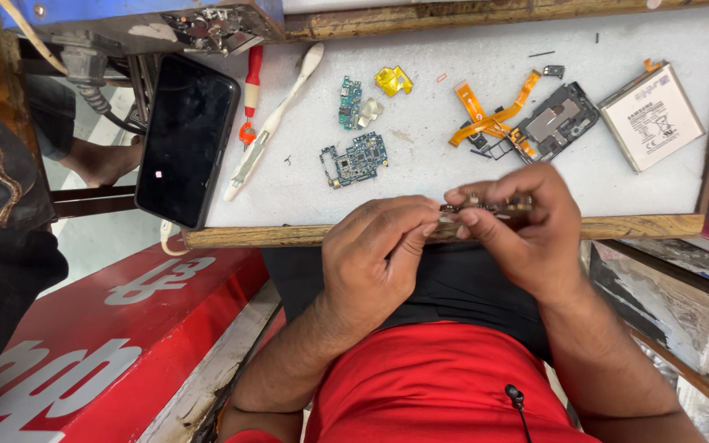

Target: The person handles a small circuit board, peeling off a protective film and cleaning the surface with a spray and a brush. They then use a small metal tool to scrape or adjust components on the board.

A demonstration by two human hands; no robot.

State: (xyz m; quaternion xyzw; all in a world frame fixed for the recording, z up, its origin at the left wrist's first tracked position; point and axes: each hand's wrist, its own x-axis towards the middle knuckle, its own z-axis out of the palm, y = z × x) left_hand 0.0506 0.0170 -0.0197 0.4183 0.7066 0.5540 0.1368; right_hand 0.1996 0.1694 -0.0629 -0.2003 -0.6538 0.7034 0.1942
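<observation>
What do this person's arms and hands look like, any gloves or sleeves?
Both hands, left and right, are bare: no gloves, rings or watch show. The forearms are uncovered up to the picture's lower edge. Below them shows a red shirt with a thin black cord.

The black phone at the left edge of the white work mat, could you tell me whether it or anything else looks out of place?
Yes: the black phone lies tilted, partly overhanging the white mat's left edge, so it looks precarious. Circuit boards, orange flex cables and a battery lie scattered. Both hands pinch a small part.
</observation>
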